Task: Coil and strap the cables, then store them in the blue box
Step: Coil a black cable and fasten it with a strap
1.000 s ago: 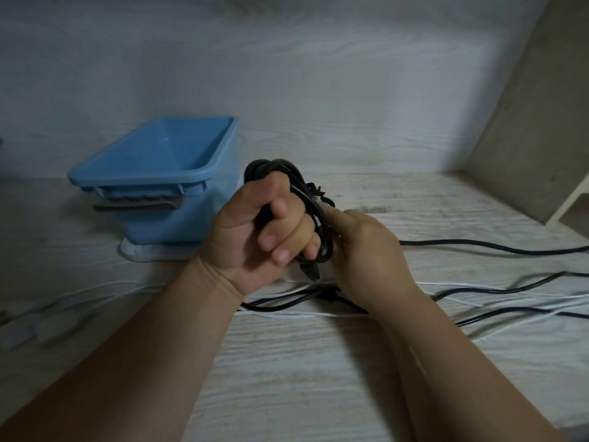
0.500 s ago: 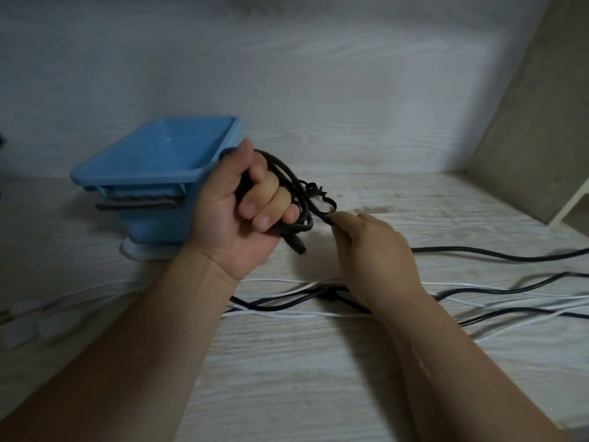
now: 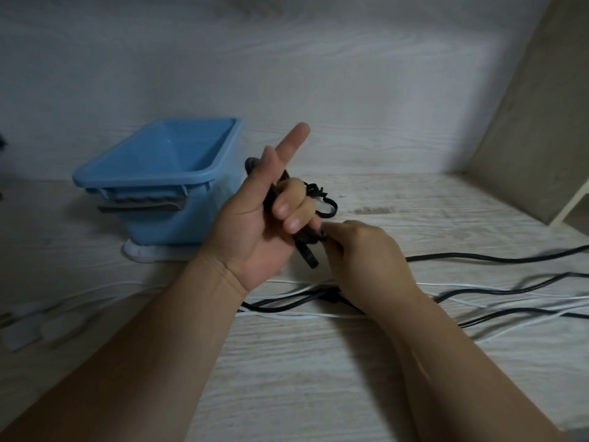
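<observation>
Left hand (image 3: 255, 224) is raised above the bench (image 3: 287, 378), palm towards me. Grip: three fingers curled tight round the coiled black cable (image 3: 306, 252), index finger (image 3: 294, 140) sticking straight up, clear of it. The plug end pokes out below the fist. A thin black strap (image 3: 330, 208) loops out of the bundle on the right side.

Right hand (image 3: 366, 256) is just beside it. Grip is a fingertip pinch on the bundle's lower part, directly under the left fingers. Can't tell if it also has the strap's tail.

Blue box (image 3: 143, 183) sits behind-left on a white pad (image 3: 143, 254), near the left hand. Loose black cables (image 3: 478, 258) and white cables (image 3: 302, 315) trail across the bench under both wrists, off to the right.
</observation>
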